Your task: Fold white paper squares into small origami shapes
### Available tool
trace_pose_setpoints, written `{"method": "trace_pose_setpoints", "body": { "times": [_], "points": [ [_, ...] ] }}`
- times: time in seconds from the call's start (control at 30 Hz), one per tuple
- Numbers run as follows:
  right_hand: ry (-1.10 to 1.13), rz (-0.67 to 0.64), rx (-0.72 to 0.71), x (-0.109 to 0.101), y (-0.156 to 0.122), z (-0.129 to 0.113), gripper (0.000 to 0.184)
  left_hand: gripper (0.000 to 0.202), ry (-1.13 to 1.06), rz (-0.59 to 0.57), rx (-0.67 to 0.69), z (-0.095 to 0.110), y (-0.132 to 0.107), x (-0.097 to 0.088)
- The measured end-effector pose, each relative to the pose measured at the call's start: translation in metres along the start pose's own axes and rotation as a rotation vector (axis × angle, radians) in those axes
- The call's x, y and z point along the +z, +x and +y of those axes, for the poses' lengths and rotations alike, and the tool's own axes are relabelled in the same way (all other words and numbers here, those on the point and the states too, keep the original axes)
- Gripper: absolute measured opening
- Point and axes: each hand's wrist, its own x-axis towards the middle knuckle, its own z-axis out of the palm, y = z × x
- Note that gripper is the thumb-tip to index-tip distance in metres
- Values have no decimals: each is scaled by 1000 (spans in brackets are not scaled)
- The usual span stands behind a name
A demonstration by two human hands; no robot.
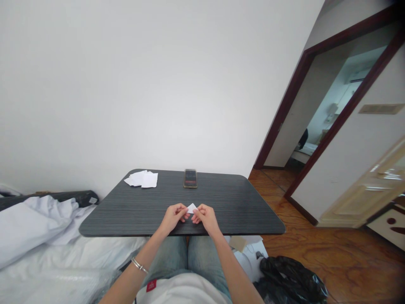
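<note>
A small piece of folded white paper point(191, 208) is pinched between my two hands, its pointed corner facing the wall. My left hand point(174, 216) grips its left side with thumb and fingers closed. On the right side, my right hand point(205, 217) holds it the same way. Both hands are just above the front part of the dark table point(126, 211). Fingers cover the paper's lower edges.
Several white paper sheets point(149, 180) lie at the table's back left. A phone point(190, 178) rests near the back edge by the wall. White bedding point(34, 219) is at left; a black plastic bag point(291, 276) sits on the floor at right, near a doorway.
</note>
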Motion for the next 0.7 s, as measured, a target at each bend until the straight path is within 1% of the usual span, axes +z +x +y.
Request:
{"method": "trace_pose_setpoints", "body": {
  "times": [0.13, 0.2, 0.37, 0.53, 0.6, 0.7],
  "points": [
    [-26, -71, 6, 1, 0, 1, 28, 26, 8, -46, -2, 2, -1, 1],
    [-34, -81, 4, 1, 0, 1, 26, 26, 6, -50, 1, 3, -2, 2],
    [-10, -23, -7, 0, -1, 0, 23, 27, -29, -13, 12, 2, -2, 3],
    [24, 46, -18, -2, -2, -1, 25, 31, -85, 20, -12, 1, 1, 2],
    [30, 47, -19, -2, -2, -1, 26, 30, -99, 31, -11, 2, 1, 2],
    [29, 4, -9, -1, -1, 0, 26, 32, -71, 35, 11, 4, 1, 3]
  ]
}}
